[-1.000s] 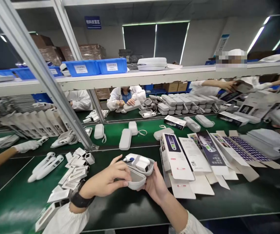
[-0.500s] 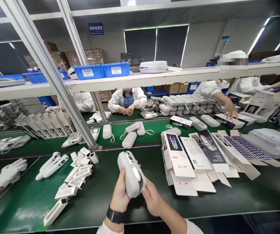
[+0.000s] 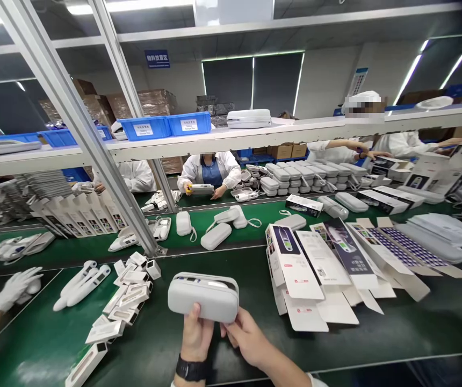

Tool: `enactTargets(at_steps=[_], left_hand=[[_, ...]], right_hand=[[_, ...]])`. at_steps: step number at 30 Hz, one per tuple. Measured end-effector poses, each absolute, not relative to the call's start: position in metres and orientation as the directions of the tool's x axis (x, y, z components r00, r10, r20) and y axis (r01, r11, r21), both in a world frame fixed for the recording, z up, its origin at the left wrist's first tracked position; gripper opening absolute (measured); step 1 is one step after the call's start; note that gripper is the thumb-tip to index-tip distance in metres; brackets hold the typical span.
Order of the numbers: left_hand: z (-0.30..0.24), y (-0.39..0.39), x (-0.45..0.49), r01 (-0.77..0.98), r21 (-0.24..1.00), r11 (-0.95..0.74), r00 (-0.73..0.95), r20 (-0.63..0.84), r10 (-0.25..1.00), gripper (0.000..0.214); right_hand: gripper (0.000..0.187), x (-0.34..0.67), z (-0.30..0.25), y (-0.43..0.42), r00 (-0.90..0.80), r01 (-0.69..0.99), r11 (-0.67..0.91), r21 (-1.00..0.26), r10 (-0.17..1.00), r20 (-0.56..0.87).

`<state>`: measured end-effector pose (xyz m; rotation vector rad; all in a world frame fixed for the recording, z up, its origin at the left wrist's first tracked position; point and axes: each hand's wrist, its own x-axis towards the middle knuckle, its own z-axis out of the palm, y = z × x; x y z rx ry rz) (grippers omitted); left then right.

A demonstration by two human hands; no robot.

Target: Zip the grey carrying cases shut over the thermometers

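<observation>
Head view: a grey case (image 3: 203, 302) is being held above the counter (image 3: 355, 344), its top seam gaping.
Left grip (image 3: 197, 332): the case is being clasped from below, thumb against its face.
Right grip (image 3: 247, 337): fingers are being bunched at the lower right corner; any pinch cannot be told.
Handling: seemingly light, stiff-shelled; broad sides suit holding.

Left hand (image 3: 197, 337) upright, thumb (image 3: 193, 317) raised; right hand (image 3: 249, 339) just beside, fingers (image 3: 237, 331) curled, forearm (image 3: 284, 370) slanting.
</observation>
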<state>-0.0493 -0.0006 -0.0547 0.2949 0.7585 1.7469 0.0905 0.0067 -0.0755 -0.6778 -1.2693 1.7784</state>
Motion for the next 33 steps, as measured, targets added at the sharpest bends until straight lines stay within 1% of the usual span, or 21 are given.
enactTargets(at_steps=[3, 5, 7, 9, 11, 12, 13, 17, 21, 24, 26, 30, 32, 33], left_hand=[[-0.062, -0.003, -0.051, -0.787, 0.595, -0.164, -0.344, -0.203, 0.917, 0.053], [-0.065, -0.003, -0.053, -0.794, 0.575, -0.199, -0.378, -0.208, 0.902, 0.053], [-0.068, -0.005, -0.053, -0.797, 0.566, -0.211, -0.389, -0.213, 0.896, 0.055], [-0.07, -0.006, -0.054, -0.796, 0.563, -0.221, -0.398, -0.212, 0.893, 0.06], [-0.072, -0.007, -0.055, -0.793, 0.568, -0.222, -0.394, -0.2, 0.897, 0.065], [-0.072, -0.008, -0.056, -0.79, 0.573, -0.218, -0.387, -0.191, 0.902, 0.068], [-0.072, -0.009, -0.058, -0.787, 0.579, -0.214, -0.381, -0.182, 0.906, 0.07], [-0.068, -0.012, -0.065, -0.771, 0.6, -0.213, -0.391, -0.182, 0.902, 0.072], [-0.062, -0.022, -0.061, -0.753, 0.614, -0.235, -0.451, -0.222, 0.865, 0.069], [-0.06, -0.032, -0.05, -0.719, 0.651, -0.241, -0.491, -0.231, 0.84, 0.066], [-0.061, -0.04, -0.045, -0.676, 0.7, -0.231, -0.507, -0.214, 0.835, 0.069], [-0.061, -0.05, -0.054, -0.569, 0.809, -0.15, -0.488, -0.185, 0.853, 0.079], [-0.059, -0.052, -0.06, -0.542, 0.832, -0.114, -0.472, -0.189, 0.861, 0.081], [-0.057, -0.052, -0.061, -0.548, 0.828, -0.117, -0.468, -0.188, 0.864, 0.081]], right_hand=[[0.05, 0.09, -0.077, 0.013, -0.559, -0.356, -0.218, -0.909, 0.829, 0.02], [0.047, 0.09, -0.074, 0.016, -0.573, -0.353, -0.247, -0.903, 0.82, 0.0], [0.041, 0.088, -0.072, 0.017, -0.577, -0.378, -0.296, -0.877, 0.816, -0.027], [0.035, 0.083, -0.07, 0.015, -0.595, -0.445, -0.405, -0.798, 0.8, -0.074], [0.031, 0.076, -0.068, 0.011, -0.63, -0.506, -0.525, -0.684, 0.767, -0.122], [0.029, 0.073, -0.067, 0.008, -0.643, -0.528, -0.56, -0.639, 0.755, -0.13], [0.028, 0.072, -0.066, 0.007, -0.65, -0.545, -0.574, -0.612, 0.75, -0.125], [0.033, 0.079, -0.056, 0.003, -0.645, -0.596, -0.548, -0.587, 0.762, -0.057], [0.035, 0.105, -0.033, 0.006, -0.668, -0.602, -0.587, -0.54, 0.741, -0.061], [0.036, 0.123, -0.014, 0.011, -0.668, -0.584, -0.582, -0.566, 0.741, -0.074], [0.034, 0.132, -0.003, 0.016, -0.648, -0.559, -0.55, -0.621, 0.757, -0.088], [0.032, 0.147, 0.01, 0.022, -0.615, -0.387, -0.517, -0.763, 0.761, -0.203], [0.033, 0.149, 0.012, 0.02, -0.609, -0.353, -0.52, -0.778, 0.759, -0.231], [0.034, 0.148, 0.012, 0.017, -0.61, -0.373, -0.514, -0.773, 0.763, -0.213]])
